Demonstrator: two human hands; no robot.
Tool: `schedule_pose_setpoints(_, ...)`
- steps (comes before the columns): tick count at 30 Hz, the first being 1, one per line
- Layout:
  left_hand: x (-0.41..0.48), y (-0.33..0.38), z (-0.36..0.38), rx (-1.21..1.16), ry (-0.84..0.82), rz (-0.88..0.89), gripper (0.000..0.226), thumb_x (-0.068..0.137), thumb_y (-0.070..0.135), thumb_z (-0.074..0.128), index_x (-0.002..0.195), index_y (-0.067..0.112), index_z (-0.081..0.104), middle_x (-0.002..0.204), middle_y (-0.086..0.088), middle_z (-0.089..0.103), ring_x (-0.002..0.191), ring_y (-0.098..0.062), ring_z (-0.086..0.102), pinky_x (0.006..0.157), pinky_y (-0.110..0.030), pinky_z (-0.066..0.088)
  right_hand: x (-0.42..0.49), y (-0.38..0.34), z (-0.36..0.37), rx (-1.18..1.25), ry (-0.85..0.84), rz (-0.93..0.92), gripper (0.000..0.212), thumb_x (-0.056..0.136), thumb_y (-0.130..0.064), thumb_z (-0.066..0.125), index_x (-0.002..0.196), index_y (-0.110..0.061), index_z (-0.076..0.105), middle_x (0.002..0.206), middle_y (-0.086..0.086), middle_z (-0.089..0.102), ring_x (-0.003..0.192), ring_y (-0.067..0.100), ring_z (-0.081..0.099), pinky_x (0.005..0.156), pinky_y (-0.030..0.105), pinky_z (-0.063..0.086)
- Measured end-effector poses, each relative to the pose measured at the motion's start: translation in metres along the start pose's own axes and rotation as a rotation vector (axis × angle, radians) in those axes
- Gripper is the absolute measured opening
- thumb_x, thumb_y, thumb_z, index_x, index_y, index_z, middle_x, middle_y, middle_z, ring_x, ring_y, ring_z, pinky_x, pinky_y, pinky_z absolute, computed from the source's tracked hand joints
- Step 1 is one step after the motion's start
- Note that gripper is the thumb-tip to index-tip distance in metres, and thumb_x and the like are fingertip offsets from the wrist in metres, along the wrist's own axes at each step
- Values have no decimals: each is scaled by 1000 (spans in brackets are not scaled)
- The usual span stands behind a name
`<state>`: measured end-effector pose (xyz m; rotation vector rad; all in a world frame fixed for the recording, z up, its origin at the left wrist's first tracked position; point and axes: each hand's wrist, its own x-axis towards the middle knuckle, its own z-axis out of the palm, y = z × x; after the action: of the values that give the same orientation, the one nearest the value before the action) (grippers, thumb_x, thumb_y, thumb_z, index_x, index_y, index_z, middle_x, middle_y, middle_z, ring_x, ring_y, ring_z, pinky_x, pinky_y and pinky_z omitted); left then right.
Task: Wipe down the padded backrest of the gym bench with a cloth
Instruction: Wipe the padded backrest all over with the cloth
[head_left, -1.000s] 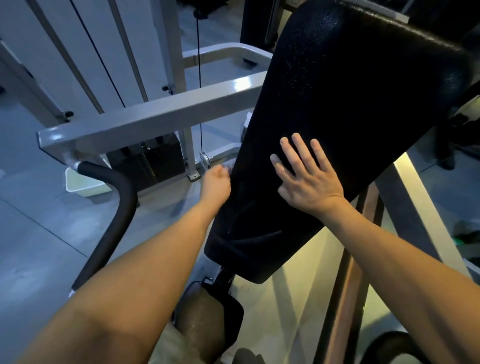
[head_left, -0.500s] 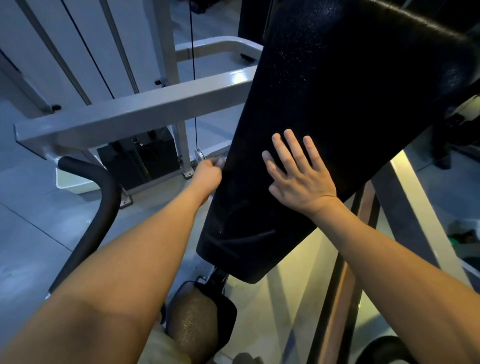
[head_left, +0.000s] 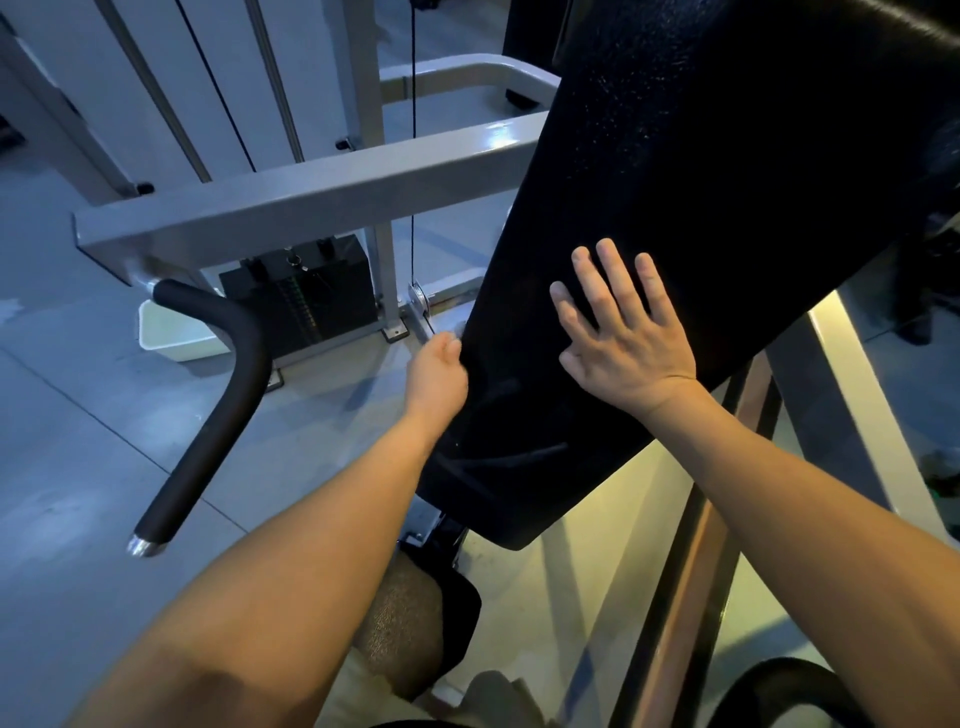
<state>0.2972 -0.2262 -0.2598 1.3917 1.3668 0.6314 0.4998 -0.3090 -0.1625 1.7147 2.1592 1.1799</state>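
Observation:
The black padded backrest (head_left: 727, 197) slants from the upper right down to the lower middle of the head view. My right hand (head_left: 623, 348) lies flat on its front face with the fingers spread, holding nothing. My left hand (head_left: 436, 374) is at the pad's left edge, its fingers curled around behind it. A small pale bit of the cloth (head_left: 458, 329) shows at those fingertips. The rest of the cloth is hidden behind the pad.
A grey steel beam (head_left: 311, 197) crosses on the left, with a black foam handle (head_left: 223, 389) curving down from it. Behind stand a weight stack (head_left: 301, 301), a cable (head_left: 413, 156) and a white tub (head_left: 176, 338). A frame bar (head_left: 852, 384) runs on the right. My knee (head_left: 405, 629) is below the pad.
Both hands stay at about the same places on the pad. The view has swayed a little; the left hand has shifted slightly along the pad's left edge.

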Motion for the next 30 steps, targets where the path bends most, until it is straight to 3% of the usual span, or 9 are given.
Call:
schedule_pose_setpoints(3, -8, 48, 2, -51, 46, 145, 32, 107, 27, 33, 111, 23, 64, 106, 3, 68, 101, -13, 62, 87, -31, 49, 0, 0, -1, 10, -11, 12, 59, 100, -36, 31, 153, -13, 42, 165, 22, 22, 155, 41, 14, 126, 56, 7)
schedule_pose_setpoints(5, -11, 68, 4, -86, 25, 202, 43, 108, 24, 34, 149, 21, 45, 149, 3, 51, 137, -9, 45, 112, -25, 34, 0, -1, -2, 12, -16, 14, 59, 100, -37, 31, 153, -13, 42, 165, 22, 22, 155, 41, 14, 126, 55, 7)
schedule_pose_setpoints(8, -14, 45, 4, 73, -13, 347, 57, 104, 8, 37, 159, 18, 23, 162, 0, 32, 148, -10, 27, 121, -26, 22, 0, -2, -2, 25, -12, 19, 59, 99, -36, 34, 152, -13, 43, 165, 22, 23, 155, 41, 15, 126, 55, 8)
schedule_pose_setpoints(12, -11, -10, 0, 315, -66, 221, 49, 98, -2, 40, 146, 7, 42, 143, -20, 50, 133, -36, 47, 108, -41, 42, 0, -2, -2, 40, -2, 16, 58, 99, -35, 37, 151, -12, 44, 165, 22, 26, 155, 41, 16, 126, 56, 9)
schedule_pose_setpoints(15, -4, 8, -8, 178, -66, 128, 26, 98, -1, 37, 103, 13, 58, 102, -9, 64, 93, -25, 62, 80, -32, 49, -1, -1, -2, 38, -16, 12, 57, 99, -35, 36, 152, -12, 43, 165, 22, 25, 155, 41, 15, 127, 56, 7)
schedule_pose_setpoints(19, 20, 77, -15, -6, -62, 265, 32, 104, 13, 39, 127, 24, 59, 119, 7, 66, 104, -4, 60, 88, -17, 50, -1, -2, -2, 38, -22, 5, 58, 100, -35, 32, 153, -12, 42, 166, 23, 24, 156, 41, 16, 127, 56, 8)
schedule_pose_setpoints(21, 28, 82, -12, -31, -86, 274, 29, 104, 11, 39, 119, 28, 57, 108, 13, 64, 96, 3, 58, 79, -11, 48, -1, -2, 0, 41, 0, 9, 58, 100, -35, 35, 152, -12, 43, 165, 23, 27, 155, 42, 19, 126, 57, 12)
schedule_pose_setpoints(25, 41, 13, -13, 120, -222, 38, 39, 99, 0, 42, 130, 16, 58, 115, -2, 67, 110, -19, 62, 96, -34, 50, 0, -2, 3, 35, 54, 7, 57, 99, -35, 39, 150, -11, 48, 162, 24, 33, 153, 42, 26, 125, 57, 15)
schedule_pose_setpoints(30, 42, 1, -21, 85, -331, -85, 45, 95, -13, 40, 124, 13, 62, 100, 3, 66, 101, -23, 63, 82, -28, 52, 0, -1, 4, 17, 80, 0, 56, 99, -35, 40, 148, -11, 51, 161, 23, 37, 151, 42, 29, 125, 56, 16)
